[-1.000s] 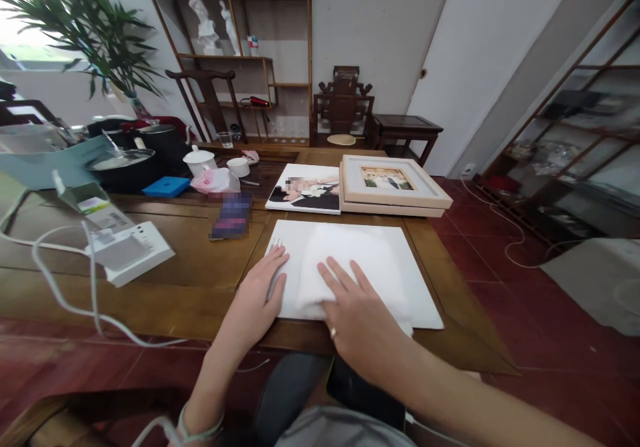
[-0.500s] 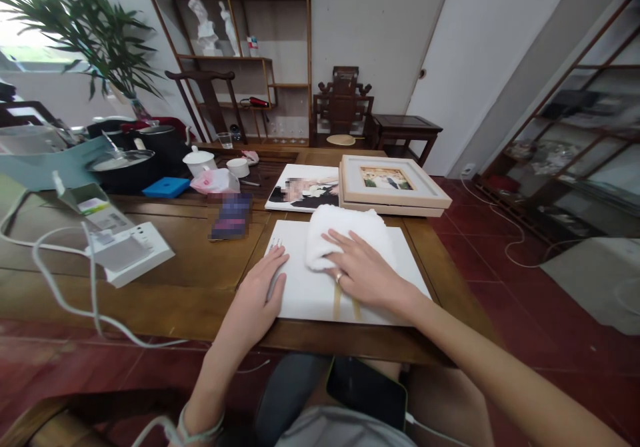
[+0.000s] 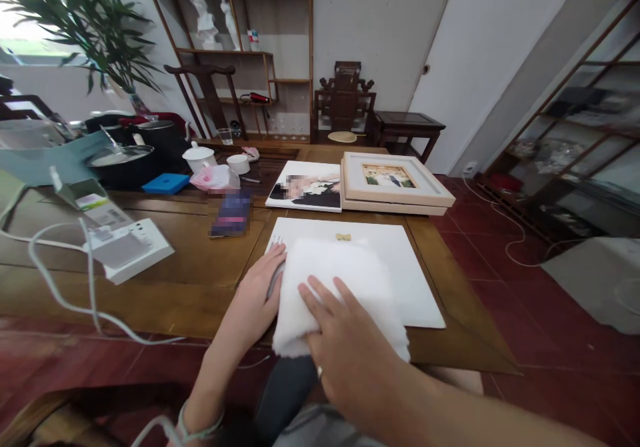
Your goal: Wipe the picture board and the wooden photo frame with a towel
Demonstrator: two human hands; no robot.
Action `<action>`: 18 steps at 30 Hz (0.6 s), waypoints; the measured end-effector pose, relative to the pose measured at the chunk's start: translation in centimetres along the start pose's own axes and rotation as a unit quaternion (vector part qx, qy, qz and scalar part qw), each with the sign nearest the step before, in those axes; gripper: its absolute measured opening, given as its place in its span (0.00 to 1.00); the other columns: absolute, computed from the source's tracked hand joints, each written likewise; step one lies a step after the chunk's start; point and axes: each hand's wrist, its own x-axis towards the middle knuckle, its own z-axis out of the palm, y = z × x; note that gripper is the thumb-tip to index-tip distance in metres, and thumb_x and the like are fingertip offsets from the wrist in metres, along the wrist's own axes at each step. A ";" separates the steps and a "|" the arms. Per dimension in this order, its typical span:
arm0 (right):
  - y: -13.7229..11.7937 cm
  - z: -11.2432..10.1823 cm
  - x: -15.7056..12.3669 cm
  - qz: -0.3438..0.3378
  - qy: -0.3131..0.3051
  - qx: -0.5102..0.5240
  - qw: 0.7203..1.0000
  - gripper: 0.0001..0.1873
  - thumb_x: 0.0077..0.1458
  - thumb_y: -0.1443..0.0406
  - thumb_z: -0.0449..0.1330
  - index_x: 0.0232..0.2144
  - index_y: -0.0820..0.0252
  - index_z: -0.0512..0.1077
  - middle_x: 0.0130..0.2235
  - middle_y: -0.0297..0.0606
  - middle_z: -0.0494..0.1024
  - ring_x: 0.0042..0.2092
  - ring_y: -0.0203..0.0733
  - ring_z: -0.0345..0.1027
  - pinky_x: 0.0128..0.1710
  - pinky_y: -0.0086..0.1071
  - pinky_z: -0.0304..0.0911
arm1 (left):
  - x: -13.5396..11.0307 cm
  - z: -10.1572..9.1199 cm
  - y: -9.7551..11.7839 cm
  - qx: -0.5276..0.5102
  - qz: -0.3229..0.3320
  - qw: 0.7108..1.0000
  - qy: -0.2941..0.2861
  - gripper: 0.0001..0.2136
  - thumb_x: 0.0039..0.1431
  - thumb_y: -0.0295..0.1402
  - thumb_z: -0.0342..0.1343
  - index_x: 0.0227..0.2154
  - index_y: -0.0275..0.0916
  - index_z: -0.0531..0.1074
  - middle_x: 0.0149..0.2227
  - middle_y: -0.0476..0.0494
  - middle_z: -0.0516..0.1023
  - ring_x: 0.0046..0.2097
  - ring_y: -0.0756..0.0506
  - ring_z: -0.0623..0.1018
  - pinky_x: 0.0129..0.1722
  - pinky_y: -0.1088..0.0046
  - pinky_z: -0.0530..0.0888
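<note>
A flat white board (image 3: 405, 267) lies on the wooden table (image 3: 200, 260) in front of me, with a small gold fitting (image 3: 343, 237) near its far edge. My right hand (image 3: 345, 347) presses a white cloth (image 3: 335, 287) flat onto the board's near part, fingers stretched out over the cloth. The cloth hangs a little over the table's front edge. My left hand (image 3: 253, 300) lies flat, fingers extended, on the board's left edge beside the cloth.
Behind the board lie a printed photo panel (image 3: 307, 187) and a stack of framed pictures (image 3: 395, 180). To the left are a white box (image 3: 125, 250) with a cable (image 3: 60, 287), a blue box (image 3: 165, 184), pots, cups and a plant. Red tiled floor lies to the right.
My right hand has slid the cloth from the board's far side back toward me, to the near edge. The left hand has stayed on the board's left edge.
</note>
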 end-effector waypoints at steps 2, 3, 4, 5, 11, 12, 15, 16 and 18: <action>-0.3 -0.1 -0.9 -0.016 -0.012 0.019 1.000 0.16 0.51 0.64 0.59 0.41 0.66 0.76 0.64 0.56 0.54 0.65 0.60 0.42 0.62 0.56 0.41 | 0.0 0.0 -0.1 0.000 -0.002 1.000 -0.003 0.22 0.63 0.35 0.41 0.54 0.27 0.66 0.60 0.30 0.65 0.63 0.40 0.63 0.62 0.56 0.60; 0.0 0.0 -1.2 -0.020 0.000 0.028 0.999 0.15 0.52 0.65 0.58 0.41 0.65 0.76 0.64 0.53 0.55 0.65 0.57 0.43 0.62 0.54 0.42 | 0.0 0.1 -0.1 0.000 -0.001 1.000 -0.002 0.22 0.63 0.35 0.41 0.54 0.27 0.66 0.60 0.31 0.65 0.63 0.40 0.63 0.62 0.56 0.60; 0.6 0.0 -1.2 -0.020 0.021 0.035 0.999 0.15 0.53 0.65 0.56 0.42 0.64 0.76 0.64 0.51 0.56 0.66 0.54 0.44 0.63 0.52 0.42 | 0.0 0.1 -0.1 0.000 0.001 1.000 0.001 0.22 0.63 0.35 0.42 0.53 0.27 0.67 0.60 0.31 0.65 0.62 0.40 0.63 0.62 0.56 0.60; 1.4 0.2 -1.1 -0.015 0.046 0.040 0.998 0.15 0.54 0.67 0.55 0.43 0.63 0.75 0.64 0.48 0.57 0.66 0.50 0.44 0.63 0.49 0.41 | 0.0 0.2 -0.1 0.000 0.003 1.000 0.005 0.21 0.63 0.35 0.42 0.53 0.28 0.67 0.59 0.31 0.66 0.62 0.40 0.64 0.62 0.56 0.60; 7.2 0.7 2.0 0.083 0.142 0.030 0.986 0.17 0.58 0.68 0.52 0.48 0.60 0.73 0.64 0.43 0.58 0.66 0.46 0.43 0.64 0.47 0.39 | -0.1 0.4 0.0 0.000 -0.004 1.000 0.020 0.20 0.63 0.36 0.43 0.52 0.30 0.68 0.59 0.33 0.67 0.62 0.40 0.64 0.62 0.56 0.60; 7.7 0.7 2.5 0.092 0.150 0.022 0.984 0.18 0.58 0.68 0.51 0.48 0.61 0.73 0.64 0.44 0.58 0.66 0.47 0.44 0.64 0.48 0.40 | -0.1 0.4 0.0 -0.001 -0.007 1.000 0.019 0.20 0.63 0.36 0.43 0.52 0.30 0.69 0.59 0.33 0.67 0.62 0.40 0.64 0.62 0.56 0.60; 7.8 0.9 3.7 0.109 0.161 -0.003 0.981 0.17 0.58 0.68 0.52 0.48 0.64 0.73 0.63 0.48 0.59 0.65 0.51 0.45 0.63 0.51 0.40 | 0.0 0.3 0.2 -0.009 -0.011 1.000 0.019 0.21 0.64 0.37 0.42 0.52 0.30 0.69 0.59 0.33 0.66 0.62 0.41 0.64 0.63 0.57 0.59; 7.4 1.1 3.8 0.108 0.159 -0.008 0.981 0.17 0.58 0.68 0.52 0.47 0.65 0.74 0.63 0.49 0.59 0.65 0.53 0.45 0.63 0.52 0.40 | 0.0 0.3 0.3 -0.014 -0.014 1.000 0.020 0.21 0.64 0.37 0.41 0.52 0.30 0.68 0.59 0.33 0.67 0.62 0.41 0.64 0.63 0.58 0.59; 6.2 1.5 3.6 0.092 0.162 -0.014 0.982 0.16 0.58 0.68 0.53 0.44 0.66 0.75 0.63 0.51 0.59 0.65 0.55 0.45 0.63 0.54 0.39 | -0.1 0.2 0.5 -0.025 -0.028 0.999 0.022 0.23 0.65 0.39 0.40 0.54 0.29 0.66 0.59 0.33 0.66 0.62 0.41 0.64 0.63 0.57 0.58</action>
